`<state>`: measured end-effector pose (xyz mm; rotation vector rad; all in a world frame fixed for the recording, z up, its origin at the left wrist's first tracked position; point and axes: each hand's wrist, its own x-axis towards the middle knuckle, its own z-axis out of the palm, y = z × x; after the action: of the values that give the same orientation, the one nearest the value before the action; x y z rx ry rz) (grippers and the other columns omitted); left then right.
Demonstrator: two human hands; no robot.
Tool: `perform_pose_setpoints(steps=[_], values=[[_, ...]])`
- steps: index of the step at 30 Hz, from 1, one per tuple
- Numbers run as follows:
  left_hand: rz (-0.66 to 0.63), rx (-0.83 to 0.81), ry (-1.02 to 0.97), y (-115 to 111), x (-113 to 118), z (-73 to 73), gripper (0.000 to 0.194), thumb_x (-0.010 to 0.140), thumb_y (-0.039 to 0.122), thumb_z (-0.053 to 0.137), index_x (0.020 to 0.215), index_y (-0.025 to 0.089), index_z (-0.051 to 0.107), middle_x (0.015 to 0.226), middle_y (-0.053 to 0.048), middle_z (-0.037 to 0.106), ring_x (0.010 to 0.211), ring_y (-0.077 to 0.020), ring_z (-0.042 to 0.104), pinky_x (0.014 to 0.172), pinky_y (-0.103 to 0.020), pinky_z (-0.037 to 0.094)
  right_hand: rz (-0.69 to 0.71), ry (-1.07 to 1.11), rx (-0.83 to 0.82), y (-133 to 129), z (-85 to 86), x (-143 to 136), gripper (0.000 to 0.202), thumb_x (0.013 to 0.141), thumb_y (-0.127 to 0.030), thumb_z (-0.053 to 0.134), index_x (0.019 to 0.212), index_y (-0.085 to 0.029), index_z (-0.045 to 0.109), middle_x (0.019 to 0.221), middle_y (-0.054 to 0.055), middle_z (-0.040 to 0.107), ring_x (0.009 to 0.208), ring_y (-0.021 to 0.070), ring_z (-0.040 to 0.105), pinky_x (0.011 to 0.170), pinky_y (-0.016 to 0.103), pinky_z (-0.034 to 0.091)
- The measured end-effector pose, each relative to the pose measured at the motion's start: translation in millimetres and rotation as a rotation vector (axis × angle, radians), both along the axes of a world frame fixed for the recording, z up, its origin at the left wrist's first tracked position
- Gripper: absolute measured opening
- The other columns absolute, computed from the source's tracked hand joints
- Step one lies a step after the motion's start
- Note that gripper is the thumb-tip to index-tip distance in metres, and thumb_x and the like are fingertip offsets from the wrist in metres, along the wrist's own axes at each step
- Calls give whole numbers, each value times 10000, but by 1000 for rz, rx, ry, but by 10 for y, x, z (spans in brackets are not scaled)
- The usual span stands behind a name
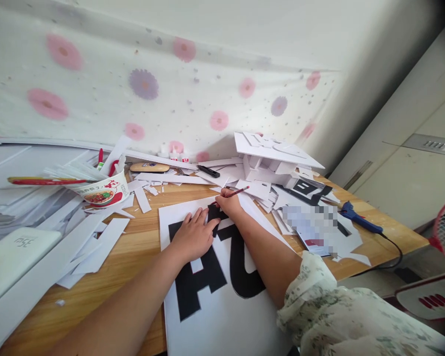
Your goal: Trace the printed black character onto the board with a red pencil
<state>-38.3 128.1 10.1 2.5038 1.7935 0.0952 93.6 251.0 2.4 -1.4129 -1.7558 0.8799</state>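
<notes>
A large white board [222, 326] lies on the table with black letter shapes on it. One, an A-shaped piece [203, 282], is at the left; a curved black piece [241, 277] is beside it. My left hand [196, 235] lies flat with fingers spread, pressing on a smaller black piece [214, 213] near the board's far end. My right hand [228, 201] is closed around a thin dark red pencil [242, 190], its tip beside that black piece.
At the left stand a paper bowl [107, 194] holding tools, a white power bank [18, 257] and stacked white strips. A white board model [278, 153], phone [313, 237] and blue glue gun [360, 218] are on the right. A black cutter [208, 171] lies behind.
</notes>
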Motion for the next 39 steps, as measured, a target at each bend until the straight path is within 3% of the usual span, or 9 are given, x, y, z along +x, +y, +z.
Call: perform_pose_setpoints(steps=[8, 23, 39], values=[[-3, 8, 3, 20, -7, -33, 509, 904, 221, 395, 1404, 311, 425, 1561, -121, 241, 1454, -298, 160, 1155, -542, 190, -43, -64, -2, 31, -22, 62, 201, 943, -333, 567, 995, -149, 630, 939, 36, 656, 757, 127, 629, 693, 299, 552], [6, -14, 11, 37, -7, -19, 515, 912, 227, 374, 1417, 319, 411, 1569, -95, 226, 1457, -288, 158, 1159, -540, 178, -115, -116, -17, 71, 19, 204, 219, 940, -334, 571, 1042, -147, 620, 978, 44, 652, 783, 136, 634, 693, 304, 556], [10, -12, 2, 31, -22, -27, 518, 912, 213, 364, 1416, 323, 412, 1567, -102, 232, 1456, -281, 163, 1158, -542, 183, -203, 186, -10, 61, 38, 233, 206, 928, -333, 584, 935, -129, 616, 829, 7, 635, 652, 105, 599, 588, 249, 519]])
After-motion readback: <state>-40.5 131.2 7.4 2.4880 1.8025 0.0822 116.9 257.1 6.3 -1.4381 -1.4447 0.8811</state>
